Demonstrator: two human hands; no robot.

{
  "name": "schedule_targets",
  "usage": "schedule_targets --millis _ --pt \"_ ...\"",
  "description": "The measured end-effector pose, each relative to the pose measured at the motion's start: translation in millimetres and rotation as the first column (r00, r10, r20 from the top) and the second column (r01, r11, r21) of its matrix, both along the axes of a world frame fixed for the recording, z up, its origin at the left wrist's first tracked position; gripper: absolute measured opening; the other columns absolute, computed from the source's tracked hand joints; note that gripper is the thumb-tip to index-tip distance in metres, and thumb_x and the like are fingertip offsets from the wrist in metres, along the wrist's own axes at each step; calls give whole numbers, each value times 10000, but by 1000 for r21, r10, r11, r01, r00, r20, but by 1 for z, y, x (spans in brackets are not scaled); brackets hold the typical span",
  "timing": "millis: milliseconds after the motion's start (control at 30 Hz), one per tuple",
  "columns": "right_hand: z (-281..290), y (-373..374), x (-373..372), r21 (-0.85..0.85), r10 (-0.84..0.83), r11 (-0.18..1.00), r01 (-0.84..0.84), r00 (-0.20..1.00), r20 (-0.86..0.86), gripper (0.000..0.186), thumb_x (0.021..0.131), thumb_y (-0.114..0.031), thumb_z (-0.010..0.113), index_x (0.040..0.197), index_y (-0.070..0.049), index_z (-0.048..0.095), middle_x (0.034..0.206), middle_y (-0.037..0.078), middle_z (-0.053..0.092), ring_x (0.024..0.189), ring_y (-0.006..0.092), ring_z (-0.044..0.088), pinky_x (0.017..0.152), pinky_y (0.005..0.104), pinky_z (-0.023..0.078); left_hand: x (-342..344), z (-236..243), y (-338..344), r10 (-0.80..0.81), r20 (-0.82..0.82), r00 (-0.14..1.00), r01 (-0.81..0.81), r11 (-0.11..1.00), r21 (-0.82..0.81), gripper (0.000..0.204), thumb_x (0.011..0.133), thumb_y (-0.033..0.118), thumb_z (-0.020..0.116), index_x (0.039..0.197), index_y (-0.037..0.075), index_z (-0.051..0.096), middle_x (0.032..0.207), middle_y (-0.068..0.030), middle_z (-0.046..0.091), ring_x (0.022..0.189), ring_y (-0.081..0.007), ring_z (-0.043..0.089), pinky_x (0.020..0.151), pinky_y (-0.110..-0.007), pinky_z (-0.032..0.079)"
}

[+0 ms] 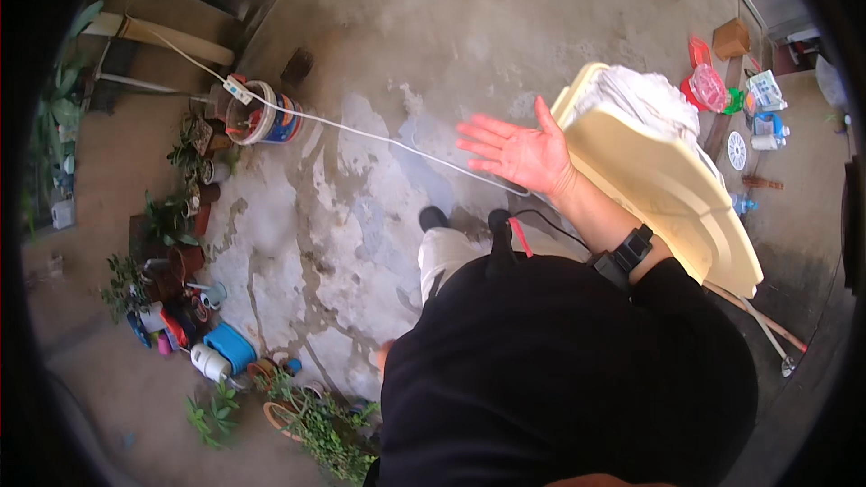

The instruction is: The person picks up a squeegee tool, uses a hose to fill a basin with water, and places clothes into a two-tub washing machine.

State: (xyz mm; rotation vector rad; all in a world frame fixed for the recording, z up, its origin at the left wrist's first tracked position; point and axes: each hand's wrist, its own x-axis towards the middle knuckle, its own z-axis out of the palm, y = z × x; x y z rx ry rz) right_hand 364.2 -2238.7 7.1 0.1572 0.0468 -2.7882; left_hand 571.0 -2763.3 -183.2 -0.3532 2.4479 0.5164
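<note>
My right hand (523, 151) is held out in front of me, palm up with the fingers spread, and nothing lies in it. A black device is strapped round that wrist (631, 251). Just right of the hand stands a large cream-yellow plastic tub (622, 153), tilted in view, with a bundle of white cloth (645, 99) at its far end. The hand appears beside the tub's rim; whether they touch I cannot tell. Of my left hand (382, 357) only a sliver shows at my left side, its fingers hidden by my black top.
A white cord (361, 131) runs from a power strip (236, 88) by a bucket (271, 113) across the wet-patched concrete. Potted plants (171, 216) line the left. A blue container (232, 347) sits among them. Red basins (704, 88), bottles and a stick (758, 316) lie right.
</note>
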Motion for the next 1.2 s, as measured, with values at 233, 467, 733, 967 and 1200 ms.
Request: schedule_targets --millis 233,467,733,967,1200 --pt "-59 21 -54 667 -222 745 9 946 236 567 851 -460 334 1148 18 398 1131 174 469 1010 278 484 806 395 417 -87 -73 -60 -244 82 966 247 969 -22 280 786 285 490 877 39 587 746 -145 605 761 -280 591 679 -363 453" --pt "-96 45 -61 802 -626 597 1 627 465 323 868 -330 400 953 -32 490 849 86 580 711 181 568 581 290 475 -345 -10 -23 -11 -199 980 40 989 145 254 785 240 512 846 4 582 683 -144 606 596 -234 602 570 -327 465" --pt "-91 59 -139 829 -762 536 159 514 395 303 866 -314 402 916 -30 495 823 89 575 701 181 562 574 300 466 -490 7 36 -310 -65 948 316 943 101 273 785 258 485 857 13 583 743 -147 607 701 -257 600 651 -343 451" --pt "-123 165 -218 777 -904 409 479 331 271 326 846 -327 420 914 -21 512 835 93 577 712 214 561 625 340 466 -595 -83 54 -836 126 535 845 528 -84 305 797 289 427 800 16 565 788 -167 581 752 -322 553 654 -396 418" --pt "-87 281 -218 728 -958 281 626 134 255 290 852 -325 417 852 -50 507 793 71 565 674 167 550 575 292 453 -773 -35 288 -857 -26 515 856 516 -29 279 788 262 427 776 15 558 750 -166 576 696 -319 550 615 -386 420"
